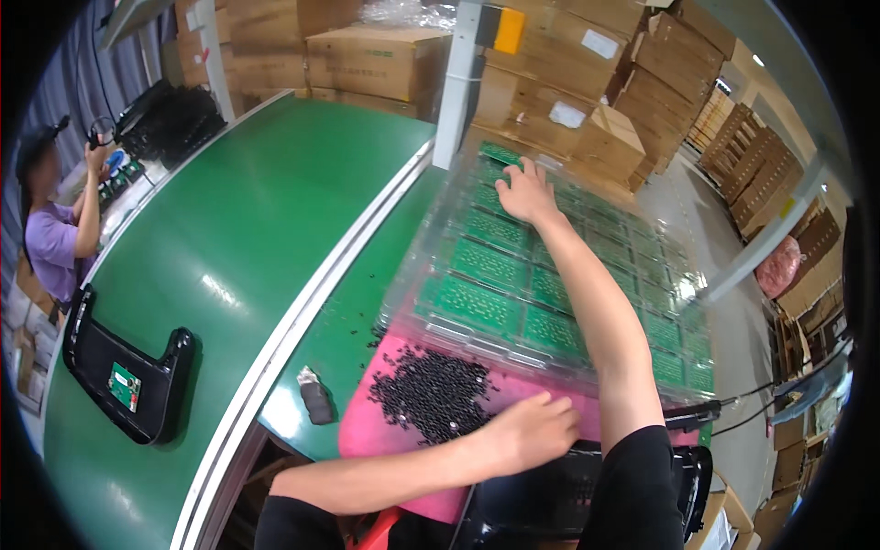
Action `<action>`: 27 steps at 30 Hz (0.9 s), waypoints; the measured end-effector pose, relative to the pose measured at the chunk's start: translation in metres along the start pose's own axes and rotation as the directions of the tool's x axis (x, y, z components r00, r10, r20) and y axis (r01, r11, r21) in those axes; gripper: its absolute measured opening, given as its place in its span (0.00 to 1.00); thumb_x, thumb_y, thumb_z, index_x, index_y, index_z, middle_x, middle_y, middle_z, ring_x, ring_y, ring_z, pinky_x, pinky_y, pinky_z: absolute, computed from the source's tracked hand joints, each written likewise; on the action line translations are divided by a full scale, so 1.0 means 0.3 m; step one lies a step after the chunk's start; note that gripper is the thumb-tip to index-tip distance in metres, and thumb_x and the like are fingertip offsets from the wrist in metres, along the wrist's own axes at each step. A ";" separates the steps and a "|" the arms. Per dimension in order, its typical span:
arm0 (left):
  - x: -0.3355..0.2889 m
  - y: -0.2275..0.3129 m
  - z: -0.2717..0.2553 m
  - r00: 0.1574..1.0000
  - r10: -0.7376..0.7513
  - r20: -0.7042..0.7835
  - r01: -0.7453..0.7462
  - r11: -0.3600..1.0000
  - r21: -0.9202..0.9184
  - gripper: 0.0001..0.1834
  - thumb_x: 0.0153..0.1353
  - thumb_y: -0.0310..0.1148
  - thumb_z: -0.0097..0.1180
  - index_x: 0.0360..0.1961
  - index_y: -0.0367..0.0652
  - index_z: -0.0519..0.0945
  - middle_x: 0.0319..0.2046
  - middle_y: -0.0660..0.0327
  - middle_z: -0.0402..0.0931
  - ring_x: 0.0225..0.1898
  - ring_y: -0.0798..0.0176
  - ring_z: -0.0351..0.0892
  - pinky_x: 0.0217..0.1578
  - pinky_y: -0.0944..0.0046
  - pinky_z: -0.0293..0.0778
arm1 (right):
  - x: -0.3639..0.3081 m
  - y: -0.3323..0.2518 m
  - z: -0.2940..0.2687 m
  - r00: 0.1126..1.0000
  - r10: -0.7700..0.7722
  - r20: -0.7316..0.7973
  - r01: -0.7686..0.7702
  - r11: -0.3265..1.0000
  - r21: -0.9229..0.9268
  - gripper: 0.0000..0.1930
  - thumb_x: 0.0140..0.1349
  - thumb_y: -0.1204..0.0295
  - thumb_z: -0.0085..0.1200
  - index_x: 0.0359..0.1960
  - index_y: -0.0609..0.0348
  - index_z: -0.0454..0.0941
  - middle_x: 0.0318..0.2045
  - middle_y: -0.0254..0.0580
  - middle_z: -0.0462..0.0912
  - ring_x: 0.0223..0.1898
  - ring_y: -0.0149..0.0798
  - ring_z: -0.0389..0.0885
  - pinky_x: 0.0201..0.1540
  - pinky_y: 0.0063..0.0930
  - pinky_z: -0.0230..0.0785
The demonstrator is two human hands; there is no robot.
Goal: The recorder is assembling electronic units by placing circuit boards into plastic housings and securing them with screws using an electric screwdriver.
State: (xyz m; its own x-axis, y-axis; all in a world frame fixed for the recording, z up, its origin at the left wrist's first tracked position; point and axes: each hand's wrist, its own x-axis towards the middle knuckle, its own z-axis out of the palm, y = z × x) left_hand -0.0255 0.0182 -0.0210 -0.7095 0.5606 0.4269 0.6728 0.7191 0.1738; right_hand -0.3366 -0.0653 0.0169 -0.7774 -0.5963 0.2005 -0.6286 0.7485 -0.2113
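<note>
Green circuit board (498, 153), right hand (529, 192) partly open at its edge, left hand (534, 428) curled, contents unclear

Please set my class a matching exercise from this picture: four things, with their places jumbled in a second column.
Things
1. Right hand
2. Black housing
3. Left hand
4. Small black pieces

Places
A. Heaped on the pink mat
B. Just right of the heap, fingers curled
C. Over the far part of the clear tray of green boards
D. On the green surface left of the white rail

Pairs: 1-C, 2-D, 3-B, 4-A
</note>
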 end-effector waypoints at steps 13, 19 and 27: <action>0.003 0.002 -0.024 0.999 0.026 -0.024 -0.025 0.999 0.046 0.08 0.51 0.34 0.55 0.33 0.47 0.78 0.35 0.65 0.71 0.43 0.62 0.70 0.39 0.64 0.66 | -0.133 0.083 -0.168 0.664 -0.486 -0.568 0.528 0.843 -0.103 0.17 0.58 0.78 0.54 0.50 0.61 0.74 0.51 0.47 0.76 0.57 0.48 0.73 0.61 0.40 0.63; 0.011 0.007 -0.127 0.951 -0.083 -0.298 0.075 0.996 -0.037 0.23 0.47 0.39 0.68 0.44 0.44 0.77 0.44 0.59 0.73 0.46 0.55 0.74 0.44 0.52 0.72 | -0.702 0.067 -0.406 0.809 -0.429 -0.403 0.556 0.780 0.286 0.18 0.55 0.88 0.50 0.48 0.64 0.75 0.47 0.47 0.78 0.50 0.47 0.78 0.52 0.34 0.71; -0.001 0.019 -0.190 0.896 -0.029 -0.443 0.097 0.986 0.132 0.35 0.40 0.27 0.71 0.55 0.38 0.77 0.50 0.54 0.75 0.55 0.50 0.73 0.53 0.53 0.69 | -1.246 0.125 -0.540 0.927 -0.308 -0.216 0.373 0.822 0.430 0.18 0.57 0.88 0.51 0.50 0.65 0.74 0.47 0.49 0.80 0.49 0.46 0.81 0.50 0.33 0.73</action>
State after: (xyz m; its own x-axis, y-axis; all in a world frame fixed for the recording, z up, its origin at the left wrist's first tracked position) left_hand -0.0095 -0.0011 0.0305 -0.5625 0.2998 0.7705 0.5671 0.8181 0.0957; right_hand -0.0656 0.2327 0.0889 -0.5216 -0.7203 0.4573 -0.8173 0.2681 -0.5100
